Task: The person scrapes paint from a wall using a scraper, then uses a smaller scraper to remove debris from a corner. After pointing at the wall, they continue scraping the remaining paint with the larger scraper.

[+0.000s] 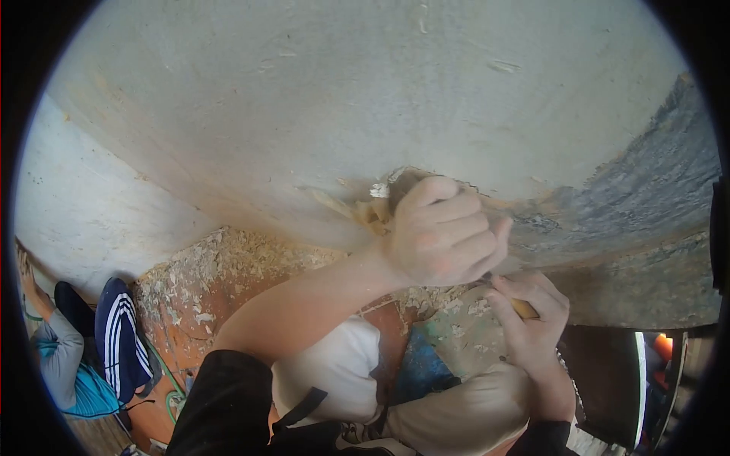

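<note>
My left hand [445,235] is closed in a fist against the lower part of the pale wall [304,106], its back towards me. Whatever it may hold is hidden behind the fingers. Beside it, the wall has a ragged dark broken patch [403,182] with loose white flakes and peeling yellowish paint. Below and to the right, my right hand [532,315] is closed around a tool with a yellow handle [525,308]. A thin dark part of that tool points up towards my left hand; its far end cannot be seen.
Flakes of paint and plaster litter the reddish floor [182,304] along the wall. Bare grey plaster [631,182] shows at the right. Another person in a grey sleeve [65,353] and striped dark trousers [122,342] is at the far left, near a green hose [171,403]. A dark panel [604,380] stands lower right.
</note>
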`<state>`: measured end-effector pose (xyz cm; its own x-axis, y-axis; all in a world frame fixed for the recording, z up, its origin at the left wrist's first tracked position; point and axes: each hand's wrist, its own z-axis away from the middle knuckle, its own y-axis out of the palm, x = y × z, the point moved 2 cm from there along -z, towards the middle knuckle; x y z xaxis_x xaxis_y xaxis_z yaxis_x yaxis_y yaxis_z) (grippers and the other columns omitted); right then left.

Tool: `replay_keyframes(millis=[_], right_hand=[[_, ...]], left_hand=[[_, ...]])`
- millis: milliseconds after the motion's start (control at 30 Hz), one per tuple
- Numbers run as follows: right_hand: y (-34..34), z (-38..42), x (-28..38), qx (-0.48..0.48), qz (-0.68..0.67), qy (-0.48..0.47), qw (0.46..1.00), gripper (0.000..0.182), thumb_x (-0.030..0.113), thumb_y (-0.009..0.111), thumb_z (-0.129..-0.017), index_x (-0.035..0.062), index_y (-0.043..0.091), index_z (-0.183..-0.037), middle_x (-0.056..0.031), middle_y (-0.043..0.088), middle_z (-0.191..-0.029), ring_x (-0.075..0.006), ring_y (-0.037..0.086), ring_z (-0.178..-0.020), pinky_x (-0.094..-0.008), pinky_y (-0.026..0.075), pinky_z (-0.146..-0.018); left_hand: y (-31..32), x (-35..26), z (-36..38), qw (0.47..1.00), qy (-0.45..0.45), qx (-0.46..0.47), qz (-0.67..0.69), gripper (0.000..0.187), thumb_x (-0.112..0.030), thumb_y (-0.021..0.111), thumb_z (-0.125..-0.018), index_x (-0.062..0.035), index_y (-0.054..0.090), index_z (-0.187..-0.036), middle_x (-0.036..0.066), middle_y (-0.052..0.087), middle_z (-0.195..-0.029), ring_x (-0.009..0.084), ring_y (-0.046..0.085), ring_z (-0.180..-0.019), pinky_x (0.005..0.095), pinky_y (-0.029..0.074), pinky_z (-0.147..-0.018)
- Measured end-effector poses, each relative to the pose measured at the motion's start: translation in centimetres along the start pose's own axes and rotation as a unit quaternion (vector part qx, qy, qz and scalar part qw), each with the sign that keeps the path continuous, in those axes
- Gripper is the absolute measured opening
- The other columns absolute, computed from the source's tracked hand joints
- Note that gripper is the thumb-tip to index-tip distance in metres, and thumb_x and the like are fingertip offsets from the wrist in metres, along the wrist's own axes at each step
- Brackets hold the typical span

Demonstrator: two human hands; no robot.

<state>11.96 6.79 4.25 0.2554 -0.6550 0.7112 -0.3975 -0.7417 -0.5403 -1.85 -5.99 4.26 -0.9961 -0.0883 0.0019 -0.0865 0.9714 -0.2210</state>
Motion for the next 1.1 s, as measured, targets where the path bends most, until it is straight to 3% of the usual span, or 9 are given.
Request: replay_keyframes(millis=[67, 200, 267, 500, 567, 767, 867, 967, 1100], right_hand=[[-1.6, 0.8, -0.2, -0.007, 0.023, -0.008, 1.0, 0.019, 0.0, 0.079, -0.073, -0.0011, 0.071, -0.091, -0.0138, 0.067, -0.081, -0.0179, 0.065, -0.069, -0.0258, 0.05, -0.061], [-2.4, 2.0, -0.4, -0.016, 0.037, 0.064, 0.997, 0.02, 0.0, 0.078, -0.073, -0.0009, 0.072, -0.092, -0.0133, 0.068, -0.082, -0.0168, 0.064, -0.069, -0.0247, 0.049, -0.061], [-0.5, 0.4, -0.3, -0.001, 0.021, 0.007, 1.0, 0.02, 0.001, 0.079, -0.073, -0.0005, 0.072, -0.092, -0.0124, 0.068, -0.08, -0.0167, 0.064, -0.068, -0.0254, 0.049, -0.061], [1.3, -1.1, 0.0, -0.005, -0.02, 0.031, 0.999, 0.018, 0.001, 0.079, -0.073, -0.0008, 0.072, -0.089, -0.0123, 0.068, -0.078, -0.017, 0.065, -0.068, -0.0263, 0.049, -0.06], [0.6, -0.6, 0.6, -0.002, -0.001, 0.038, 0.999, 0.018, 0.001, 0.079, -0.073, -0.0011, 0.072, -0.089, -0.0125, 0.068, -0.078, -0.017, 0.065, -0.068, -0.0264, 0.049, -0.061], [-2.0, 0.5, 0.2, -0.039, 0.05, 0.087, 0.994, 0.011, 0.0, 0.076, -0.074, -0.0023, 0.068, -0.082, -0.007, 0.064, -0.074, -0.0152, 0.058, -0.063, -0.0249, 0.045, -0.059], [1.4, -0.9, 0.5, -0.029, 0.023, 0.033, 0.999, 0.012, 0.0, 0.077, -0.073, -0.0016, 0.067, -0.079, -0.0074, 0.063, -0.073, -0.0155, 0.059, -0.063, -0.0249, 0.044, -0.059], [1.7, -0.9, -0.6, -0.027, -0.016, 0.042, 0.999, 0.015, 0.001, 0.079, -0.071, -0.0007, 0.066, -0.077, -0.009, 0.063, -0.072, -0.0164, 0.059, -0.063, -0.0254, 0.044, -0.058], [0.5, -0.4, -0.1, -0.019, 0.009, 0.03, 0.999, 0.016, 0.0, 0.079, -0.073, -0.0018, 0.064, -0.079, -0.0086, 0.064, -0.074, -0.0131, 0.059, -0.064, -0.0245, 0.045, -0.058]], left_hand=[[1.8, -0.9, -0.4, 1.0, -0.009, -0.021, 0.013, 0.039, -0.002, 0.072, -0.069, -0.0145, 0.04, -0.049, -0.003, 0.04, -0.049, 0.0126, 0.04, -0.048, 0.0272, 0.027, -0.057], [3.0, -1.6, 0.2, 0.995, 0.011, -0.048, 0.082, 0.036, -0.002, 0.072, -0.07, -0.0139, 0.043, -0.05, -0.003, 0.042, -0.05, 0.0131, 0.04, -0.048, 0.0282, 0.03, -0.058], [1.1, -0.2, 0.7, 0.999, 0.011, -0.02, 0.028, 0.034, -0.004, 0.072, -0.071, -0.0134, 0.046, -0.052, -0.003, 0.043, -0.051, 0.0131, 0.042, -0.05, 0.028, 0.03, -0.06], [-0.7, 1.3, 0.9, 0.998, 0.047, 0.006, -0.027, 0.036, -0.004, 0.07, -0.072, -0.0149, 0.043, -0.051, -0.004, 0.04, -0.051, 0.0119, 0.041, -0.049, 0.0272, 0.028, -0.06], [-0.3, 0.6, 0.2, 1.0, 0.008, -0.008, -0.022, 0.035, -0.008, 0.07, -0.074, -0.0146, 0.044, -0.051, -0.005, 0.041, -0.052, 0.0115, 0.04, -0.051, 0.0272, 0.028, -0.059], [3.5, -2.6, -0.2, 0.998, 0.031, 0.025, 0.047, 0.034, -0.02, 0.071, -0.075, -0.0152, 0.048, -0.051, -0.005, 0.045, -0.054, 0.011, 0.041, -0.055, 0.0266, 0.028, -0.054], [0.9, -0.4, 0.2, 0.998, 0.049, 0.028, 0.018, 0.033, -0.02, 0.071, -0.077, -0.0151, 0.05, -0.052, -0.005, 0.044, -0.052, 0.0105, 0.043, -0.053, 0.0265, 0.029, -0.053], [0.6, 0.7, 1.3, 0.994, 0.095, 0.04, -0.021, 0.036, -0.022, 0.071, -0.078, -0.0155, 0.047, -0.051, -0.006, 0.045, -0.052, 0.0096, 0.046, -0.054, 0.0255, 0.031, -0.053], [1.1, -0.6, 0.6, 0.997, 0.051, 0.049, -0.021, 0.037, -0.021, 0.07, -0.078, -0.0158, 0.046, -0.051, -0.006, 0.042, -0.051, 0.0102, 0.043, -0.053, 0.0257, 0.03, -0.053]])
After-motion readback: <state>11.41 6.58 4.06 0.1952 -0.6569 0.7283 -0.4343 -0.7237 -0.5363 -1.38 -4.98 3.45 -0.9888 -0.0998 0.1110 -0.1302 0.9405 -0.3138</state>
